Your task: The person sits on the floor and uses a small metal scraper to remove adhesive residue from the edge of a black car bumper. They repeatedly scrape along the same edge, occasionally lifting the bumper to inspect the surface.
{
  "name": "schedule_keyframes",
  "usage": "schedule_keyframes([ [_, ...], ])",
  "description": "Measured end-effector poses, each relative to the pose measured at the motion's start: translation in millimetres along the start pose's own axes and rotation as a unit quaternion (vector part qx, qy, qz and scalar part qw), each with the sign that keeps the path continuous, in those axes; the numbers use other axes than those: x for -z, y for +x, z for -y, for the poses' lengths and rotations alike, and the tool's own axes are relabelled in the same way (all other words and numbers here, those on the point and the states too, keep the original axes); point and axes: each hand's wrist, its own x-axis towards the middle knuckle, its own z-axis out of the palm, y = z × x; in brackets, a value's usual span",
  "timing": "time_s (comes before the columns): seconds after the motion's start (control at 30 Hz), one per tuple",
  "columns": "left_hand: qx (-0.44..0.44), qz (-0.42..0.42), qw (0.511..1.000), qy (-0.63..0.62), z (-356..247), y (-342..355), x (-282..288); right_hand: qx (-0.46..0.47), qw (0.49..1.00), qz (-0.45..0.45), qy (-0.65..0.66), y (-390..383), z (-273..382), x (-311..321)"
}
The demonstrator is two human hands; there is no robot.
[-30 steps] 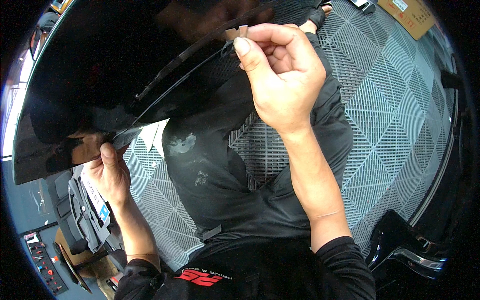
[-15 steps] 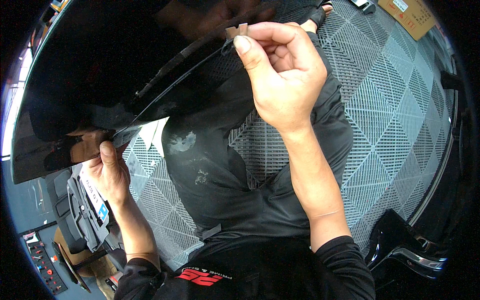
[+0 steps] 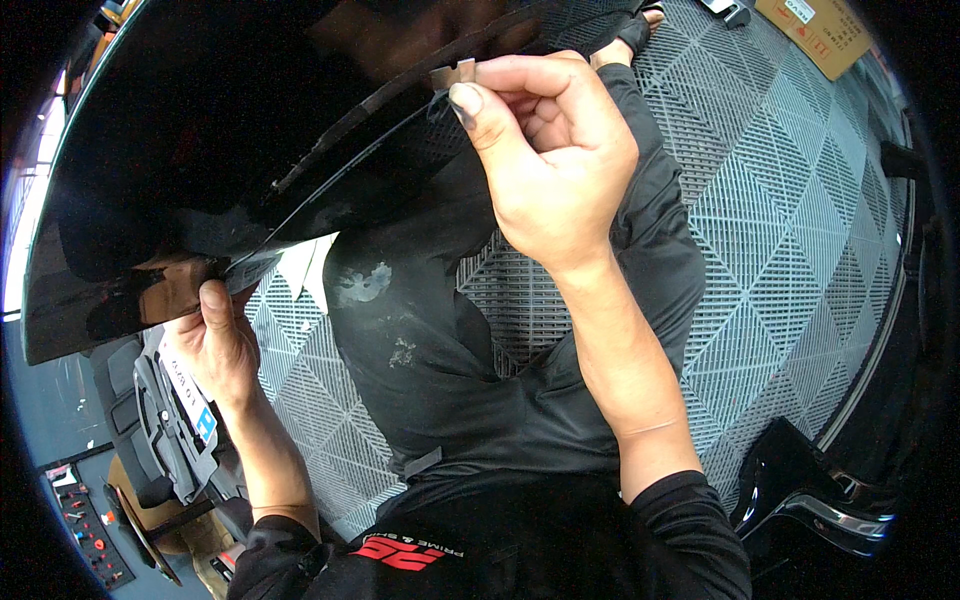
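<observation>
A large glossy black panel (image 3: 200, 170), like a car body part, fills the upper left and mirrors parts of the scene. At its lower corner my left hand (image 3: 222, 350) grips the edge, thumb on the near face and fingers tucked behind. My right hand (image 3: 565, 150) pinches a small, thin, notched metal blade (image 3: 455, 73) between thumb and forefinger, beside the panel's edge. A dark smudge marks that thumb. Thin dark material bunches under the blade, and a narrow dark edge line runs from there down toward my left hand.
My legs in black trousers (image 3: 400, 330) are spread below the panel. Grey grid tiles (image 3: 770, 250) cover the floor. A cardboard box (image 3: 820, 35) lies at the far right, a black part with chrome trim (image 3: 830, 515) at the near right. Grey plastic parts (image 3: 175, 420) stand at the left.
My right hand, with the blade, has shifted slightly left and nearer along the panel's edge. The left hand stays where it was.
</observation>
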Motion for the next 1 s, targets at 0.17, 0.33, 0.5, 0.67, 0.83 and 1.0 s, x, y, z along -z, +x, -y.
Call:
schedule_keyframes([
  [0.17,0.04,0.029,0.997,-0.066,5.7,-1.6,14.1,0.007,0.999,0.026,-0.026,-1.9,2.0,0.4],
  [0.33,0.017,-0.012,1.0,-0.009,4.6,-1.7,2.8,-0.011,0.999,-0.042,0.031,-3.1,4.4,-12.4],
  [0.5,0.016,-0.014,0.999,-0.035,1.0,-2.9,-3.8,0.001,1.0,0.015,-0.013,-7.7,3.7,-8.2],
  [0.67,0.042,0.028,0.998,-0.037,7.1,-2.5,12.5,0.009,0.999,-0.039,0.029,-8.5,-0.4,-18.4],
  [0.83,0.046,0.022,0.998,-0.042,0.5,-2.8,4.2,0.02,0.999,-0.035,0.022,-11.3,0.5,-22.3],
  [1.0,0.043,0.028,0.998,-0.02,5.1,-3.9,11.4,0.027,0.999,-0.036,0.021,-13.2,2.2,-26.1],
])
